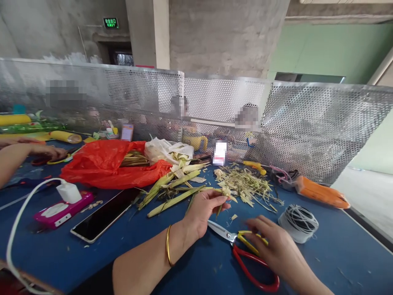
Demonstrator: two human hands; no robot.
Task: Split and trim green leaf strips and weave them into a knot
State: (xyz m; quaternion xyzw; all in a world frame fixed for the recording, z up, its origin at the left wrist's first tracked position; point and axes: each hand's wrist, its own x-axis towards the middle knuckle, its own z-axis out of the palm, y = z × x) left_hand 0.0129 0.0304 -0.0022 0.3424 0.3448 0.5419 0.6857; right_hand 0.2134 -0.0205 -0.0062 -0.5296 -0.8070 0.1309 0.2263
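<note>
My left hand (211, 203) is closed in a pinch on a small pale piece of husk (227, 192). Below it, scissors (229, 236) with one yellow and one red handle lie on the blue tabletop, blades apart. Over the yellow handle hovers my right hand (273, 241), slightly blurred, its fingers curved and apart; whether they touch the handle is hard to see. Long green-yellow husk strips (175, 196) lie just beyond my left hand. Further right spreads a heap of thin shreds (248, 182).
A red plastic bag (101, 164) and a white bag (162, 149) hold more husks. A phone (104, 217), a pink power strip (64, 209), a grey cord spool (297, 223) and an orange packet (322, 192) surround the work. Perforated metal screens (322, 127) stand behind. A co-worker's hand (46, 151) is at left.
</note>
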